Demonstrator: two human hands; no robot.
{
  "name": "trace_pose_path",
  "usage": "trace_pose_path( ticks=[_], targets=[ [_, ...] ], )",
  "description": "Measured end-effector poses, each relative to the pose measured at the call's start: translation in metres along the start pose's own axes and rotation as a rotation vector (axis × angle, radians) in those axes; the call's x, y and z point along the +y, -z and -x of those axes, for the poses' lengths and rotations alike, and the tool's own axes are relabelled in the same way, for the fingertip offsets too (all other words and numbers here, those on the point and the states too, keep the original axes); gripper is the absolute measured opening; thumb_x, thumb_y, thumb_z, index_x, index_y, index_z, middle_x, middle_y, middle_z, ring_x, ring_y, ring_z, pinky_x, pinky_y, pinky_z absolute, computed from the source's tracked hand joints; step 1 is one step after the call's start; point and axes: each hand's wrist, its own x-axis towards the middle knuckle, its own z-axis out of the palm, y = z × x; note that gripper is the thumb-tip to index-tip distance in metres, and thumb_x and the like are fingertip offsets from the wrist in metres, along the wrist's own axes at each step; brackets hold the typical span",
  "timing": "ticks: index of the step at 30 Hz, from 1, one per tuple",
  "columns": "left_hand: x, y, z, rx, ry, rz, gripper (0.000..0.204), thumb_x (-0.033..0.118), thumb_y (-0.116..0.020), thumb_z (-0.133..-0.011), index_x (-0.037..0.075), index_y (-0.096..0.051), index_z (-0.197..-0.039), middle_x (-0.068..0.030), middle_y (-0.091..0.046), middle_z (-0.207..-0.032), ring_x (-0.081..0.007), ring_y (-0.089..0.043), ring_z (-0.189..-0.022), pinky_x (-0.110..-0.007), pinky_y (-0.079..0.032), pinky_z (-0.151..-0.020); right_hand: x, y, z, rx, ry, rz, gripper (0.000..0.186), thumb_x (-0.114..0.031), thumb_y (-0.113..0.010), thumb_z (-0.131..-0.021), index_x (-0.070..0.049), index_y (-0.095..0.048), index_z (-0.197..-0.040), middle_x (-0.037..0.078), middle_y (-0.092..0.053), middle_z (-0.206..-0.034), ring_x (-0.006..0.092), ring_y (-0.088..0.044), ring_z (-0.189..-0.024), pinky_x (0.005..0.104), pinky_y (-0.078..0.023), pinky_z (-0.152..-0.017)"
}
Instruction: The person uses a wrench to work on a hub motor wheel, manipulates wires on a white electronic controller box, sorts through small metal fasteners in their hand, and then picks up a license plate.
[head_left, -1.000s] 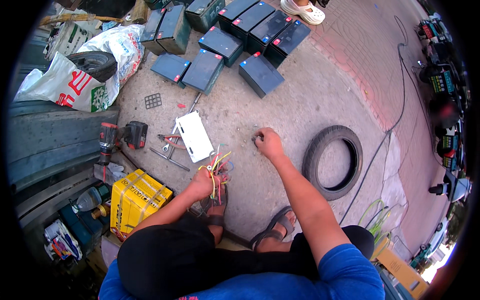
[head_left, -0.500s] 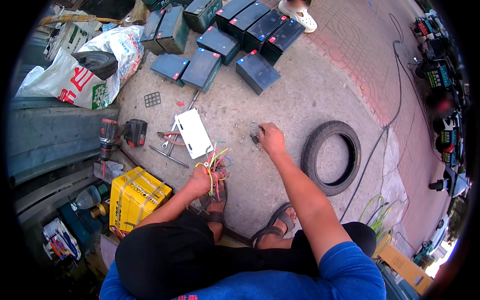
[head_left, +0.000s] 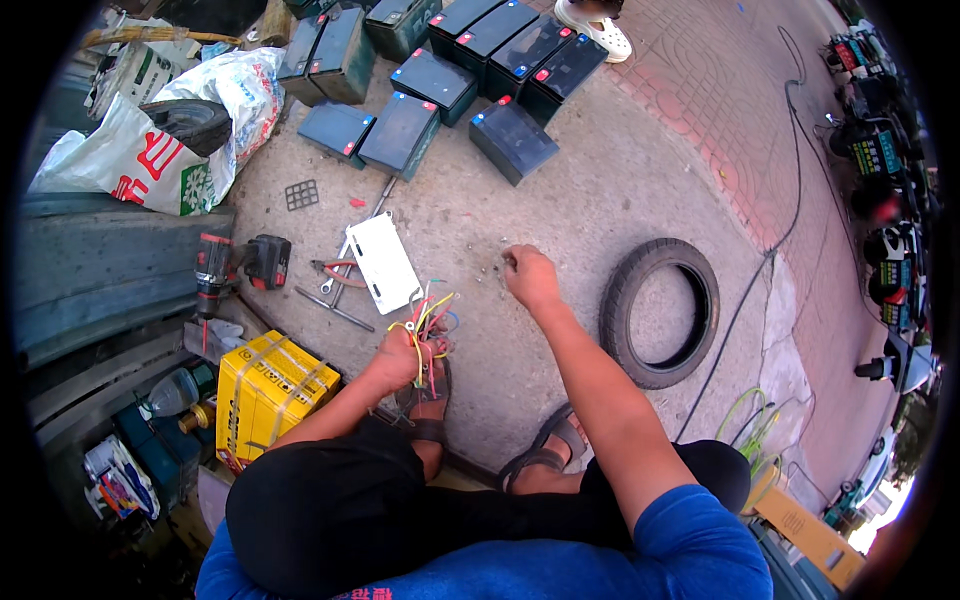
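My left hand (head_left: 402, 360) is closed around a bundle of thin coloured wires (head_left: 434, 325), red, yellow, green and blue, with loose ends splayed above the fist. Over the concrete to the right, my right hand (head_left: 531, 276) is closed, fingertips curled together at its left side. What those fingers hold, if anything, is hidden. Tiny bits (head_left: 484, 267) lie on the ground beside them. A white rectangular plate (head_left: 384, 263) rests beyond my left hand, with red-handled pliers (head_left: 333, 270) and metal wrenches (head_left: 346, 244) next to it.
Several dark batteries (head_left: 433, 83) stand at the far side. A tyre (head_left: 660, 313) lies to the right. On the left are a cordless drill (head_left: 240, 267), a yellow strapped box (head_left: 275, 390) and a white bag (head_left: 150, 160) with a tyre inside. A cable (head_left: 796, 200) crosses the paving.
My right hand has shifted slightly left. Small dark pieces that lay beside its fingers no longer show there. The left hand keeps hold of the wires.
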Motion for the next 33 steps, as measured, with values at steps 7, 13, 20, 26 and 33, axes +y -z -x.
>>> trace_pose_path(
  ticks=[7,13,20,26,33],
  targets=[
    [0.0,-0.001,-0.005,0.032,-0.036,-0.127,0.023,-0.002,-0.065,-0.092,0.0,-0.06,-0.114,-0.0089,-0.067,-0.082,-0.016,-0.062,-0.056,-0.03,-0.044,-0.041,0.03,0.041,-0.02,0.27,0.008,0.053,0.024,-0.013,-0.068,-0.084,-0.009,-0.073,-0.108,0.015,-0.069,-0.105,0.0365,-0.067,-0.102,0.0456,-0.055,-0.088],
    [-0.012,0.003,-0.011,-0.007,-0.012,-0.15,0.024,-0.001,-0.06,-0.093,-0.001,-0.061,-0.117,-0.0081,-0.068,-0.083,-0.0146,-0.065,-0.064,-0.03,-0.052,-0.054,0.008,0.022,-0.045,0.005,0.296,0.04,0.022,-0.015,-0.069,-0.083,-0.006,-0.072,-0.102,0.015,-0.069,-0.104,0.0364,-0.066,-0.101,0.0448,-0.055,-0.087],
    [-0.003,0.007,0.0,0.01,-0.04,-0.056,0.029,-0.003,-0.057,-0.093,-0.002,-0.059,-0.122,-0.0079,-0.069,-0.091,-0.0144,-0.066,-0.075,-0.029,-0.055,-0.061,0.015,0.012,-0.054,-0.147,0.161,0.264,0.019,-0.021,-0.065,-0.083,-0.004,-0.071,-0.091,0.018,-0.069,-0.094,0.0387,-0.067,-0.097,0.0471,-0.055,-0.085],
    [-0.005,0.0,-0.005,0.029,-0.002,-0.123,0.024,0.003,-0.064,-0.093,-0.001,-0.064,-0.117,-0.005,-0.069,-0.083,-0.0103,-0.063,-0.067,-0.028,-0.053,-0.058,0.02,0.014,0.008,-0.026,0.029,0.052,0.016,-0.017,-0.067,-0.086,-0.004,-0.071,-0.094,0.021,-0.065,-0.103,0.0398,-0.066,-0.098,0.0482,-0.055,-0.086],
    [-0.009,-0.007,-0.013,0.037,0.013,-0.133,0.024,0.005,-0.067,-0.093,-0.001,-0.067,-0.117,-0.0043,-0.068,-0.078,-0.0116,-0.063,-0.062,-0.03,-0.052,-0.054,0.006,0.01,0.026,0.05,-0.193,-0.108,0.031,-0.019,-0.076,-0.082,-0.004,-0.069,-0.109,0.02,-0.064,-0.113,0.0387,-0.066,-0.102,0.0445,-0.055,-0.092]
  ],
)
